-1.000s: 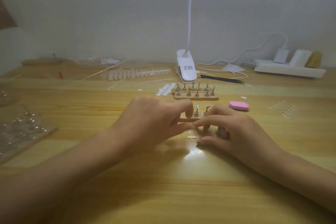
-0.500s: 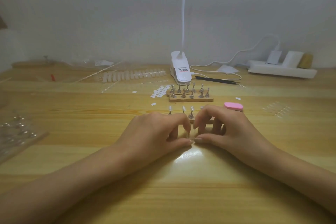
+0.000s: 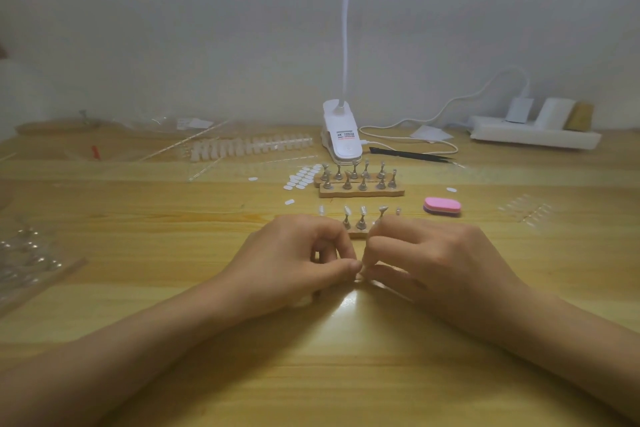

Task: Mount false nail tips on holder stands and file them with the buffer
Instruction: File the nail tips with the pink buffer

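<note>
Fingers of the left hand curled in tight, thumb and forefinger pinched together. Same on the right hand: curled, fingertips pressed up against the left's. Between the two pinches, one small pale piece, just above the tabletop and too small to name. Two bare forearms lying on the wood, reaching in from the near edge.

Just behind the knuckles, one near wooden base, partly hidden by the hands. Carries five pale tops in a row, with three metal stems in sight beneath them.

Farther back, two far wooden bases lying side by side. Roughly five bare metal stands on each, ten or so in all; blur makes the count unsure.

To the right of the near base, apart from both hands, one pink buffer. Lies flat.

Left of the far bases, one sheet of white oval stickers, plus three loose ovals scattered nearby. Beyond that, one long strip of white nail tips. At far right, a faint cluster of clear nail tips, too faint to count.

Against the wall, one white clip lamp with its neck rising out of view, one pair of black tweezers, and one white power strip. At the left edge, one clear plastic tray.
</note>
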